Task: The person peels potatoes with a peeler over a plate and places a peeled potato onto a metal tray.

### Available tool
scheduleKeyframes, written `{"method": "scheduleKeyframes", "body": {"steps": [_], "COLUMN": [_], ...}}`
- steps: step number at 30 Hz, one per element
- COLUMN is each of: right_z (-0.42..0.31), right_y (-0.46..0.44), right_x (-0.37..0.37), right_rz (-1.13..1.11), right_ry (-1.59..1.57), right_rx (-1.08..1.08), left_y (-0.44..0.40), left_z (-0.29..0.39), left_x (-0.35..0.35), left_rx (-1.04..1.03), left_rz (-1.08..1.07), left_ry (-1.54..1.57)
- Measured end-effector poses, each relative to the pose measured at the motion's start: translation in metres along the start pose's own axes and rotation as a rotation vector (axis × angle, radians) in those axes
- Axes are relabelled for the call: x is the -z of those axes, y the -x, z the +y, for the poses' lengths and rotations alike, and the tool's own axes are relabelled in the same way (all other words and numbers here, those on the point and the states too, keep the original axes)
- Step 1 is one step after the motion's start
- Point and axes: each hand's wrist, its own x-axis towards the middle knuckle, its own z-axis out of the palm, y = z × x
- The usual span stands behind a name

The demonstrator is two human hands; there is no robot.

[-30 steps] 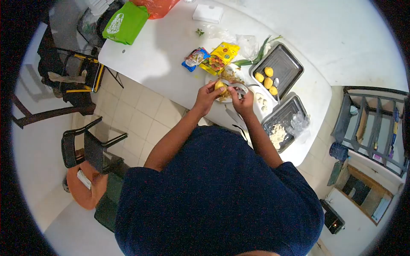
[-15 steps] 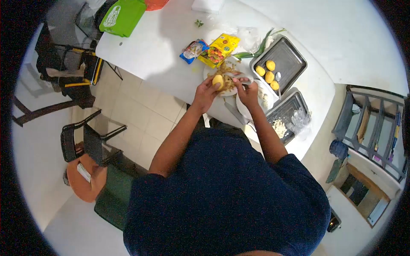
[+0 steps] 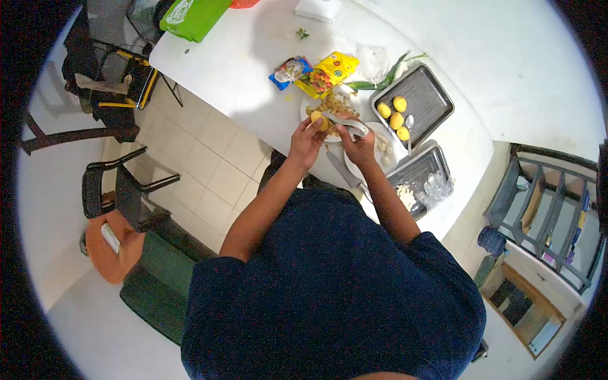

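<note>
My left hand (image 3: 306, 148) is closed around a yellow peeled potato (image 3: 319, 121). In my right hand (image 3: 360, 147) is a peeler (image 3: 356, 126) with a pale grey handle, its head close to the potato; whether the blade touches cannot be made out. Brown peelings (image 3: 337, 102) lie under both hands on a white plate (image 3: 306, 112). Beside my right hand is a second white plate (image 3: 394, 138) with small pale pieces. A knife (image 3: 342, 167) rests near the table edge, partly hidden by my right forearm.
Several peeled potatoes (image 3: 397, 120) and a spoon (image 3: 409, 122) are at a dark tray (image 3: 429, 95). Another tray (image 3: 437, 155) holds pale chopped pieces (image 3: 405, 196) and clear plastic (image 3: 437, 190). A yellow packet (image 3: 339, 63), blue packet (image 3: 289, 72) and green leaves (image 3: 362, 85) lie farther back.
The peeler has turned in my right hand, and its curved handle shows more now. My right hand has shifted slightly left and down. The whole view has tilted a little.
</note>
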Motion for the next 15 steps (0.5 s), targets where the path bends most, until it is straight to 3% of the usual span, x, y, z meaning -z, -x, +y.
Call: {"method": "scheduleKeyframes", "body": {"steps": [9, 15], "right_z": [0.003, -0.004], "right_y": [0.000, 0.000], "right_x": [0.009, 0.003], "right_rz": [-0.090, -0.014], "right_ry": [0.038, 0.175], "right_rx": [0.016, 0.157], "left_y": [0.009, 0.003], "left_z": [-0.013, -0.010], "left_x": [-0.018, -0.017], "left_rx": [-0.079, -0.080], "left_rz": [0.177, 0.132], "left_ry": [0.029, -0.057]}}
